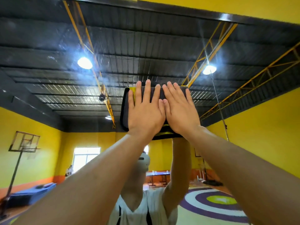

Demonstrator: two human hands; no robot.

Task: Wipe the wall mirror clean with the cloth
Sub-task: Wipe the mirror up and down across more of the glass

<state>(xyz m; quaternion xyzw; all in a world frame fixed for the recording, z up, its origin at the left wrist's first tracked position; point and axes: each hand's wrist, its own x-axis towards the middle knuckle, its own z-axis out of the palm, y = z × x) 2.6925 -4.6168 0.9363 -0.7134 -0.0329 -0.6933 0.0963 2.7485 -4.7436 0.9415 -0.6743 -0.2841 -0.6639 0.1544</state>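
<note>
Both arms reach up, and the two hands lie side by side on the cloth (125, 109), pressing it flat against the wall mirror (48, 46) just above the middle of the view. The left hand (146, 112) has its fingers straight and slightly spread, with its fingertips (148, 83) reaching the cloth's top edge. The right hand (180, 111) is equally flat, and its thumb side touches the left hand's. Neither hand curls round the cloth: both are wide and only push on it.

The cloth is dark grey and folded into a rectangle. A yellow strip shows at its upper left corner, and yellow stripes (165, 130) run along its lower edge, between the wrists.

Hazy smears mark the glass toward 11 o'clock, around one reflected lamp (84, 63); a second lamp (209, 69) glows at 1 o'clock. The mirror also reflects a dark ceiling with yellow trusses (and yellow walls below it). A basketball hoop (24, 141) on a stand and a blue mat (32, 194) show at 8 o'clock, a bright window (86, 157) at 7 o'clock, and a ringed floor pattern (219, 200) at 4 o'clock. The person's own raised arms are reflected at 6 o'clock.
</note>
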